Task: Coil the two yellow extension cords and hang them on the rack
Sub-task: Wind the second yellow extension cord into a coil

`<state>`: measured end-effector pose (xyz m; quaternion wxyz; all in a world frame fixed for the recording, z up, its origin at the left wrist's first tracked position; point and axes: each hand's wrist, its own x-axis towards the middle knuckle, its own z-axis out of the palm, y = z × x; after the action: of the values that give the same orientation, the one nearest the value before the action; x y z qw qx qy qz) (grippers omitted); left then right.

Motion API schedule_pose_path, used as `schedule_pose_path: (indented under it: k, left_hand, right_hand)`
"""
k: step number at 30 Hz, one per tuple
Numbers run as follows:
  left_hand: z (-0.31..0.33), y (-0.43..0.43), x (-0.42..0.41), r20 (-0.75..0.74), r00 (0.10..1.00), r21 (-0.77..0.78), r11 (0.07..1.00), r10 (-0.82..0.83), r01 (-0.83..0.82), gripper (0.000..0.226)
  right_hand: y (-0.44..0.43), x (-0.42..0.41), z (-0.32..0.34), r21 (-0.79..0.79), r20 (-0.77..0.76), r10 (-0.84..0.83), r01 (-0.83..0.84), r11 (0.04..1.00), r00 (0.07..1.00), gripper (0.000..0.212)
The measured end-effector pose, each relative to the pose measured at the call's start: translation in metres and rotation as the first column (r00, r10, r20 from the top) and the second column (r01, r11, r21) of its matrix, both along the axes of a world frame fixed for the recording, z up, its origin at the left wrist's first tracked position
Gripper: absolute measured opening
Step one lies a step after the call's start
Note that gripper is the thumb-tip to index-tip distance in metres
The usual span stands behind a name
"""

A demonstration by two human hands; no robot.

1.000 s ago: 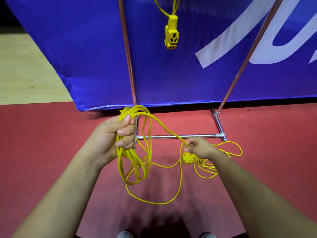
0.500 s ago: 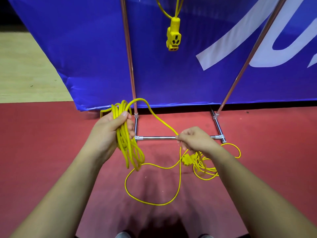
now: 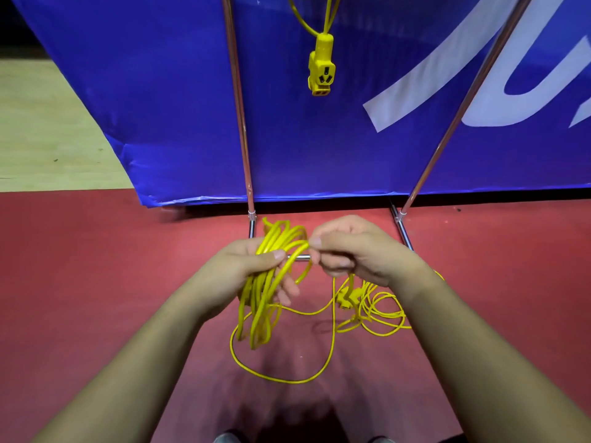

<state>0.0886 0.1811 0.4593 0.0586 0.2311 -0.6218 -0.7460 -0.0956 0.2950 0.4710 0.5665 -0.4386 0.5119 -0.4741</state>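
My left hand (image 3: 246,266) grips a bundle of loops of a yellow extension cord (image 3: 265,302) that hangs down from its fist. My right hand (image 3: 355,251) sits right beside it and pinches a strand of the same cord at the top of the bundle. The slack runs down in a wide loop (image 3: 287,378) on the red floor to a loose pile with a plug (image 3: 347,298) under my right wrist. A second yellow cord hangs from above on the metal rack (image 3: 238,100), its socket end (image 3: 320,71) dangling.
The rack's two uprights and low crossbar (image 3: 403,231) stand just beyond my hands, before a blue banner (image 3: 160,91). Red mat (image 3: 96,266) covers the floor around me; wooden floor (image 3: 41,129) lies at the far left. My shoe tips show at the bottom edge.
My right hand moved left and up with its strand, from near the floor pile to the top of the bundle in my left hand. The left hand shifted slightly right and lower.
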Motion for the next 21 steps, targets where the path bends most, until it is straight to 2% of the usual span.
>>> schedule_pose_path:
  k: [2, 5, 9, 11, 13, 17, 21]
  left_hand:
    - [0.002, 0.000, 0.000, -0.078, 0.997, 0.050, 0.999, 0.007, -0.003, 0.020]
    - [0.004, -0.001, -0.004, -0.150, 0.982, 0.250, 0.965, 0.118, -0.078, 0.014]
    - [0.007, -0.004, -0.004, -0.129, 0.964, 0.373, 0.913, 0.231, -0.169, 0.015]
    - [0.008, -0.007, -0.001, -0.085, 0.970, 0.332, 0.924, 0.229, -0.189, 0.014]
    - [0.007, -0.008, 0.003, -0.013, 0.984, 0.273, 0.947, 0.177, -0.166, 0.012]
    - [0.002, -0.010, 0.008, 0.120, 0.992, 0.235, 0.970, 0.035, -0.063, 0.013]
    - [0.004, -0.007, 0.007, 0.148, 0.989, 0.304, 0.950, 0.031, -0.075, 0.017]
  right_hand:
    - [-0.001, -0.007, -0.008, -0.054, -0.008, -0.115, 0.115, 0.992, 0.993, 0.024]
    - [0.002, -0.019, -0.025, -0.055, -0.166, -0.170, 0.163, 0.985, 0.971, 0.025]
    - [0.014, -0.037, -0.058, 0.162, -0.422, 0.051, 0.020, 0.987, 0.905, 0.014]
    - [0.022, -0.043, -0.072, 0.209, -0.394, 0.022, 0.066, 0.976, 0.919, 0.011]
    - [0.023, -0.047, -0.076, 0.144, -0.302, -0.136, 0.186, 0.972, 0.944, 0.008]
    - [0.011, -0.049, -0.063, 0.012, -0.175, -0.444, 0.453, 0.892, 0.879, 0.005]
    - [0.006, -0.041, -0.043, -0.060, -0.130, -0.494, 0.491, 0.869, 0.860, 0.008]
